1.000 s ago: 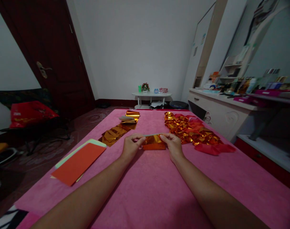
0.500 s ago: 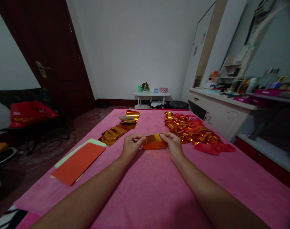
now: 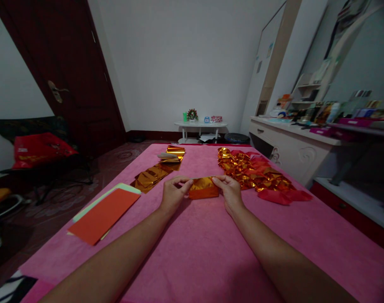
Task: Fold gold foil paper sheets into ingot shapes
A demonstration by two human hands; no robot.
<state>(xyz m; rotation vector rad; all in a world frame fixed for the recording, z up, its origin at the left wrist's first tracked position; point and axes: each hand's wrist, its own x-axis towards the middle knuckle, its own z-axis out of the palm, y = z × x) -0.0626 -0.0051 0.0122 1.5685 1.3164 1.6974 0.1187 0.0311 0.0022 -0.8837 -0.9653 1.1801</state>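
Observation:
Between my hands is a small piece of shiny gold-orange foil paper (image 3: 204, 188), its lower part a duller orange. My left hand (image 3: 175, 192) pinches its left end between thumb and fingers. At the other end my right hand (image 3: 229, 190) grips the upper right corner, thumb on the near face. The piece is held just above or on the pink cloth (image 3: 192, 248); I cannot tell which. To the left lie flat gold foil sheets (image 3: 151, 176) in an overlapping row. A heap of crumpled, folded gold foil pieces (image 3: 249, 170) is beyond my right hand.
Orange paper sheets (image 3: 105, 215) with pale green ones under them lie at the left. A grey stone-like object (image 3: 167, 156) rests on foil near a gold foil stack (image 3: 176, 151). Red folded pieces (image 3: 283, 196) edge the heap. A dresser (image 3: 283, 143) stands at right.
The foil paper has tilted slightly, so its upper face looks a more even gold. Both hands keep their hold and have barely shifted.

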